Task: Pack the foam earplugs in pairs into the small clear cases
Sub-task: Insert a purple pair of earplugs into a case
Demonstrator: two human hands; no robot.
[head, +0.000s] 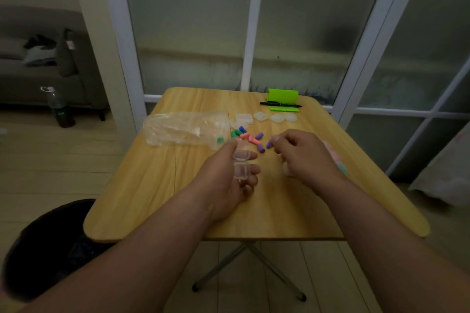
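Observation:
My left hand point(229, 178) holds a small clear case point(240, 164), opened, between thumb and fingers above the wooden table point(157, 185). My right hand point(302, 155) pinches a purple earplug point(268, 145) at its fingertips, a little right of the case. Loose earplugs point(250, 138) in green, blue, pink and purple lie just beyond both hands. Several more clear cases point(264, 117) sit in a row further back. Packed cases with pink and green plugs point(339, 162) peek out behind my right wrist, mostly hidden.
A crumpled clear plastic bag point(185, 132) with one green plug inside lies at the table's left. A green holder point(283, 101) with a black pen point(279, 103) stands at the back. A dark bin point(50, 244) sits on the floor to the left.

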